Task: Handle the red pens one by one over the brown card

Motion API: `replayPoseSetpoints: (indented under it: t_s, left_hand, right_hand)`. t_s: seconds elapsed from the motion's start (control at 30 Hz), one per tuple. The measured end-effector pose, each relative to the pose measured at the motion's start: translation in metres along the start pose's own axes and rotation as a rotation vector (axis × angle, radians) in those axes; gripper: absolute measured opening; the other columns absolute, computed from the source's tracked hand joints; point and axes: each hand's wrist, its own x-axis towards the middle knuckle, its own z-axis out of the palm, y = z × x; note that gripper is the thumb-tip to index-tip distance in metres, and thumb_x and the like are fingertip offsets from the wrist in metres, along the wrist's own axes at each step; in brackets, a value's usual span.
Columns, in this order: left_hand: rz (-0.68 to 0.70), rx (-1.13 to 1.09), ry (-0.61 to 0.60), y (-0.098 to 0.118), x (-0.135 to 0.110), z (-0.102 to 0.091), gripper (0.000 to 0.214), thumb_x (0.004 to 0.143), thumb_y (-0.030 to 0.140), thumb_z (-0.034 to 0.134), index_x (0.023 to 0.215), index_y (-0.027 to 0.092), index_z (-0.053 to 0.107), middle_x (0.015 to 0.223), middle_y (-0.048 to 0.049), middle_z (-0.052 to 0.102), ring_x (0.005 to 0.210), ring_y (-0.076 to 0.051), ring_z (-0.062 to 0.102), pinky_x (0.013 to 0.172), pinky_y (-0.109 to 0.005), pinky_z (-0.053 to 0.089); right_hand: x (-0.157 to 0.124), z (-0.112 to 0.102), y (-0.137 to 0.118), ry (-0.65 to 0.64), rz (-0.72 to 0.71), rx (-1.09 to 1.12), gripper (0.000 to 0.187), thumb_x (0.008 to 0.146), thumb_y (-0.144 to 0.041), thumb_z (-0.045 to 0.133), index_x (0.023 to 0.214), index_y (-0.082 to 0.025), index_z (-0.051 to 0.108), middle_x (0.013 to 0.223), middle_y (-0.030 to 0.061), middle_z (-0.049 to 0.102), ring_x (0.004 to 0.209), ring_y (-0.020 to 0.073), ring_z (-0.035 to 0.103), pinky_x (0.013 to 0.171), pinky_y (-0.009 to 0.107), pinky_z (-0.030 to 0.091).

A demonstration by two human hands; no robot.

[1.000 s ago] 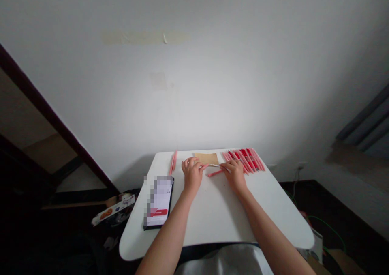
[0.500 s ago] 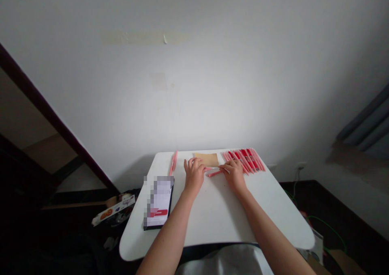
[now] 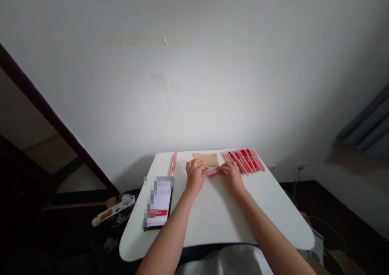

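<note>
Both my hands rest near the far middle of a white table (image 3: 212, 214). My left hand (image 3: 195, 173) is curled and pinches one end of a pink pen (image 3: 212, 172). My right hand (image 3: 231, 173) is curled on the pen's other end, and the two hands sit close together. A row of several pink and red pens (image 3: 244, 160) lies just right of my right hand. A brown card (image 3: 207, 159) lies beyond my hands. Two pink pens (image 3: 173, 163) lie to the left of my left hand.
A black phone (image 3: 159, 202) lies at the table's left edge. A white wall stands right behind the table. On the dark floor to the left lies a printed box (image 3: 112, 211); cables and an outlet (image 3: 300, 165) are on the right.
My hands have drawn closer together along the pen. The thin white part that showed between them a second ago is no longer visible.
</note>
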Motion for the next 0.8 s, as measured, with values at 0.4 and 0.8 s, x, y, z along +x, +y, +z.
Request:
replayPoseSetpoints:
  t_s: [0.4, 0.8]
  left_hand:
    - [-0.078, 0.0, -0.01, -0.0044, 0.0006, 0.0008, 0.009, 0.077, 0.029, 0.07, 0.085, 0.027, 0.073, 0.118, -0.004, 0.06, 0.115, -0.023, 0.046, 0.107, -0.044, 0.033]
    - [-0.058, -0.035, 0.002, -0.0065, 0.0011, 0.0052, 0.005, 0.075, 0.029, 0.072, 0.08, 0.027, 0.074, 0.116, -0.0042, 0.061, 0.113, -0.024, 0.048, 0.103, -0.045, 0.036]
  right_hand:
    - [0.0003, -0.0004, 0.006, 0.028, 0.015, 0.003, 0.02, 0.088, -0.03, 0.056, 0.089, -0.028, 0.076, 0.083, 0.0062, 0.065, 0.09, 0.0242, 0.049, 0.082, 0.039, 0.041]
    - [0.0009, -0.001, 0.0053, 0.017, 0.0, 0.098, 0.015, 0.085, -0.028, 0.062, 0.093, -0.022, 0.073, 0.087, 0.007, 0.069, 0.094, 0.0255, 0.049, 0.086, 0.039, 0.042]
